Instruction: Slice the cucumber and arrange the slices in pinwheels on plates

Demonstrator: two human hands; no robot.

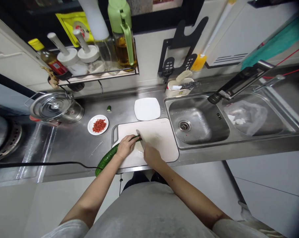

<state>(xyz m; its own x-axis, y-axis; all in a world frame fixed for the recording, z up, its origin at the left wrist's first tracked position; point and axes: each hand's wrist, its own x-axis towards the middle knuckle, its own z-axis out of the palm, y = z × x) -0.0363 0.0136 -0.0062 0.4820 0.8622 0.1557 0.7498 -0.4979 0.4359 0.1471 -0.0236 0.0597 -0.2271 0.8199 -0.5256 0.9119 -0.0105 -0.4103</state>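
A long green cucumber lies slantwise over the left part of the white cutting board, its near end past the board's edge. My left hand is closed over its far part, fingers close to the blade. My right hand grips a knife, whose blade stands at the cucumber's far end; the handle is hidden in my fist. A short cucumber end rests on the steel counter behind. Left of the board is a small white plate with chopped red pieces.
A square white plate sits behind the board. On the right is a steel sink with a faucet over it. A lidded pot stands at the left, and a black cable crosses the counter's front. Bottles fill a wall rack.
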